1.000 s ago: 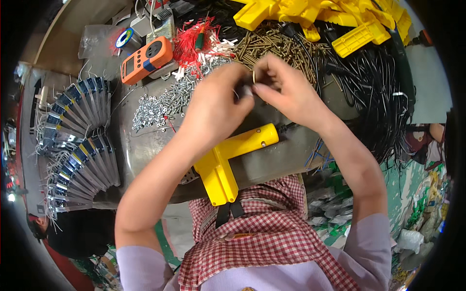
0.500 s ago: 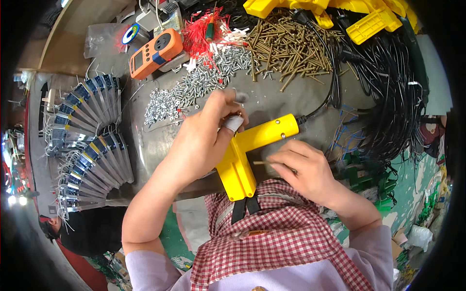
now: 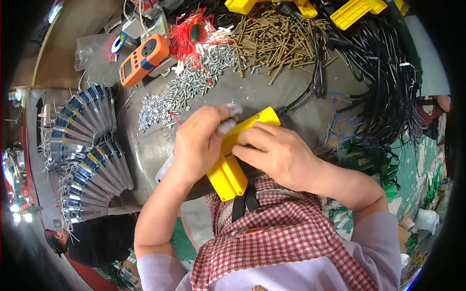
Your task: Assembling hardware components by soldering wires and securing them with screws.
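Note:
A yellow T-shaped plastic housing (image 3: 225, 177) lies tilted at the table's near edge, its arm pointing up and right. My left hand (image 3: 199, 140) is closed around its left side at the junction, with white wraps on two fingertips. My right hand (image 3: 279, 153) is closed, thumb and fingers brought together against the housing's right side. Whatever sits between those fingertips is hidden. A black cord (image 3: 303, 94) leaves the end of the housing's arm, where a small screw head (image 3: 257, 117) shows.
Beyond my hands lie heaps of silver screws (image 3: 194, 80) and long brass screws (image 3: 276, 39). Black cables (image 3: 383, 82) pile up at right. An orange meter (image 3: 144, 59) and fanned strips with wires (image 3: 92, 114) stand left. A dark-haired person (image 3: 99, 240) is at lower left.
My right hand, which held a brass screw beside the housing, has moved up and left against it. That screw is hidden now. The view has shifted slightly.

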### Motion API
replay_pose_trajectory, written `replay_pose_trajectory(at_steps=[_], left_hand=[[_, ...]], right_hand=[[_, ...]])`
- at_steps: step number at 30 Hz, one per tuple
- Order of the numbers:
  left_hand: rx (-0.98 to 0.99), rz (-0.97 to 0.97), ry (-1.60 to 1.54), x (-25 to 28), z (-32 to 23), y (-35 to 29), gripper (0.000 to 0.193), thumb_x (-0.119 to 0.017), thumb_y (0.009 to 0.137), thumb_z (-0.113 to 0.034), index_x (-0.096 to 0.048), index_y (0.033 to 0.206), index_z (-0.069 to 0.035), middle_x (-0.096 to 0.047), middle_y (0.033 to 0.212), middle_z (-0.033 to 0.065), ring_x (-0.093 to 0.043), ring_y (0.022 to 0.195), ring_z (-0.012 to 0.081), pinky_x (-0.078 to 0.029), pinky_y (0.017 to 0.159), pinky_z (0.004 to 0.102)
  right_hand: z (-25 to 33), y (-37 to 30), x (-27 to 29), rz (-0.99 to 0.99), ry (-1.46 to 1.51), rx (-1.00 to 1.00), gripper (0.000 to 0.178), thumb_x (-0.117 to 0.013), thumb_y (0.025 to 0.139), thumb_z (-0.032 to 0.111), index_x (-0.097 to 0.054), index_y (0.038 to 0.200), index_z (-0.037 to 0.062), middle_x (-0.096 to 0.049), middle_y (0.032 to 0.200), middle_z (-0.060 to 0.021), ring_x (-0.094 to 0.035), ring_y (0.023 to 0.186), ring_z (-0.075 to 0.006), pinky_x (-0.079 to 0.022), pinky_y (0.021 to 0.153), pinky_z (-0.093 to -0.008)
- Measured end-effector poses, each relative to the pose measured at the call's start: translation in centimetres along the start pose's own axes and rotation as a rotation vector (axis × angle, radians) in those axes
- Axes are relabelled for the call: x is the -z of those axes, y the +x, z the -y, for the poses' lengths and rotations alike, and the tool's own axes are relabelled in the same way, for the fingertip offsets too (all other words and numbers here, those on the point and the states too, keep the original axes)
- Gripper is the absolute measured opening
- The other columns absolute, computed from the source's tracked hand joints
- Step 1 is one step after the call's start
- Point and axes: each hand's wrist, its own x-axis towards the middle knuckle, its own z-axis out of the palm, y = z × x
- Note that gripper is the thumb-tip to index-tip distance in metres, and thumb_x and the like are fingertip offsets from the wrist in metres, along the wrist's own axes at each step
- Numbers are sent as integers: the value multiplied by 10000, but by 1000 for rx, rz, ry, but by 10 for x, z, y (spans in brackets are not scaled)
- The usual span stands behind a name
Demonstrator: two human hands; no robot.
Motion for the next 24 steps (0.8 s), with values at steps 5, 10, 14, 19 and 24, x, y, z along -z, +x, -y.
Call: replay_pose_trajectory(at_steps=[5,10,14,19,24], left_hand=[[280,-16,-331,-3,9,-6,198,-545,825,99,-599,984,-4,-668,897,84,-646,770,146,-510,711,267],[234,-89,-497,-6,20,-8,260,-504,792,147,-597,981,-5,-664,860,96,-651,769,175,-506,701,275],[118,-75,-126,0,25,-23,151,-514,839,112,-553,962,31,-625,884,123,-618,769,198,-497,691,299],[-220,-58,156,-3,2,-5,300,-591,638,75,-618,917,-30,-626,806,101,-613,693,264,-501,612,332],[-346,84,243,4,-8,-2,328,-608,619,1,-616,945,-43,-620,834,69,-603,740,234,-501,624,333]], right_hand=[[6,-7,-14,-48,-51,-18,215,-560,739,123,-573,921,9,-517,914,-93,-572,869,-232,-510,715,-318],[14,-9,-15,-72,31,66,253,-608,733,48,-611,982,11,-565,1033,-132,-594,975,-299,-528,791,-382],[-44,-16,69,-545,-269,-124,181,-608,748,14,-642,919,64,-615,984,-111,-596,934,-297,-497,799,-385],[-135,-62,217,-813,-1113,-414,350,-624,789,83,-561,1131,42,-601,985,-184,-542,983,-353,-415,902,-434],[-155,-87,277,-377,-840,-590,597,-713,742,222,-501,1276,59,-575,1175,-237,-552,1091,-380,-441,917,-414]])
